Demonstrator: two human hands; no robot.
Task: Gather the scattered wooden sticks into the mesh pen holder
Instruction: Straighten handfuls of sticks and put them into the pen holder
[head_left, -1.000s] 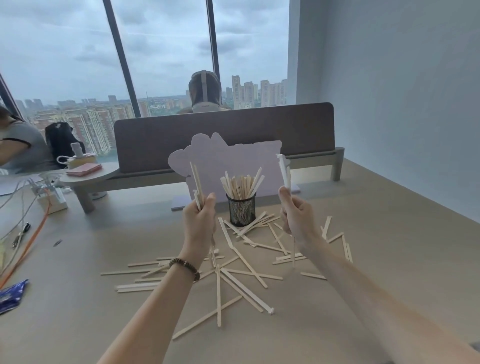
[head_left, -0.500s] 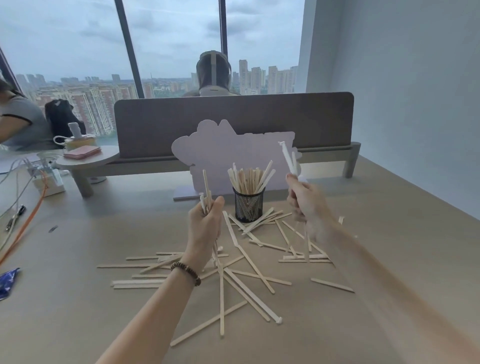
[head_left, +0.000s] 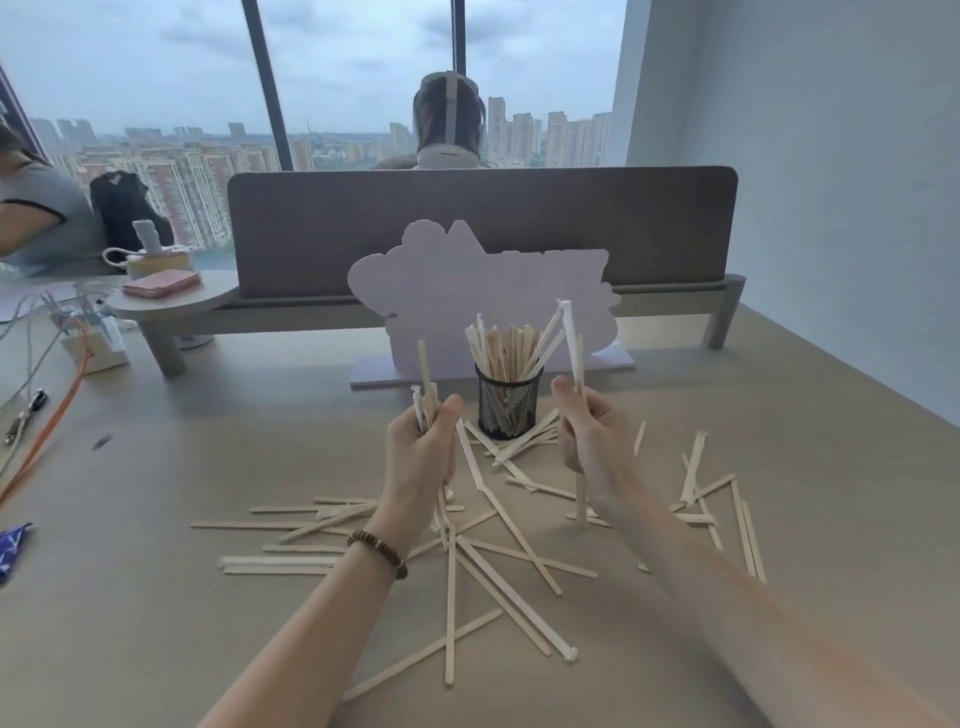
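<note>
The left hand (head_left: 423, 457) is raised above the table (head_left: 156, 597), its fingers (head_left: 448, 415) clenched around a small bundle of wooden sticks (head_left: 426, 387) held upright, the stick ends poking out above and below the fist. A beaded bracelet (head_left: 378, 552) circles that wrist. The right hand (head_left: 592, 441) is raised at about the same height, its fingers (head_left: 563, 395) grasping a couple of long sticks (head_left: 571, 343) that also stand nearly upright, their tops close beside the sticks already standing in the black mesh pen holder (head_left: 509, 402). The holder stands on the table between the two hands and a little farther away, and it is packed with upright sticks (head_left: 506, 345). Many more loose sticks (head_left: 493, 545) lie scattered flat on the table below and around the hands, crossing one another, with another group (head_left: 711, 493) off to the right. Behind the holder stands a pale cut-out board (head_left: 467, 280), and behind that a grey desk divider (head_left: 363, 228). At the far left, cables (head_left: 57, 410) trail across the table.
</note>
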